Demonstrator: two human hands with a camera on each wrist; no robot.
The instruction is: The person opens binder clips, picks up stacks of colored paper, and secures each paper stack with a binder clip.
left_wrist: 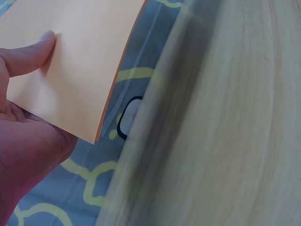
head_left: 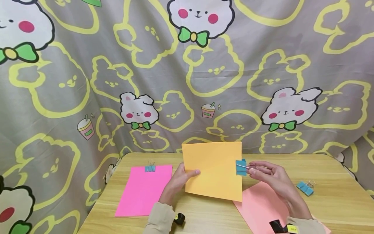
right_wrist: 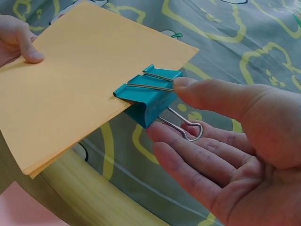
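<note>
My left hand (head_left: 179, 178) grips a thin stack of yellow-orange paper (head_left: 214, 162) by its left side, thumb flat on the front and fingers behind. The stack is held up over the table, tilted toward the head camera. A teal binder clip (right_wrist: 150, 101) sits on the stack's right edge, its jaws around the sheets. My right hand (head_left: 273, 178) holds that clip, with the thumb on the end of the upper wire handle and the fingers beneath, close to the lower handle. In the left wrist view, the left thumb (left_wrist: 30, 56) presses on the paper near a corner.
On the left of the wooden table (head_left: 210, 216) lies bright pink paper (head_left: 146, 191) with a binder clip (head_left: 150, 168) on its top edge. Light pink paper (head_left: 260, 201) lies under the right forearm. Another teal binder clip (head_left: 305, 188) rests at the right. A patterned curtain (head_left: 181, 81) hangs behind.
</note>
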